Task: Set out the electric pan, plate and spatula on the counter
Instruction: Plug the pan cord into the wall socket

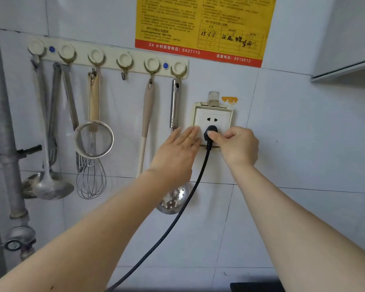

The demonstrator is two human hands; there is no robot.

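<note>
My right hand (pixel 236 147) pinches a black plug (pixel 210 132) seated in the lower part of a white wall socket (pixel 213 120). Its black cord (pixel 177 216) hangs down and to the left, out of the frame's bottom edge. My left hand (pixel 176 153) lies flat against the tiled wall, its fingertips touching the socket's left edge. A beige-handled spatula (pixel 146 123) hangs from a hook just left of my left hand, its lower end hidden behind my wrist. The electric pan and the plate are out of view.
A hook rail (pixel 105 56) holds ladles (pixel 49 186), tongs, a strainer (pixel 94 139), a whisk (pixel 91 180) and a slotted steel spoon (pixel 174 199). A grey pipe (pixel 7 144) with a gauge runs down the left. A yellow notice (pixel 202 26) hangs above; a cabinet (pixel 346 39) is at the upper right.
</note>
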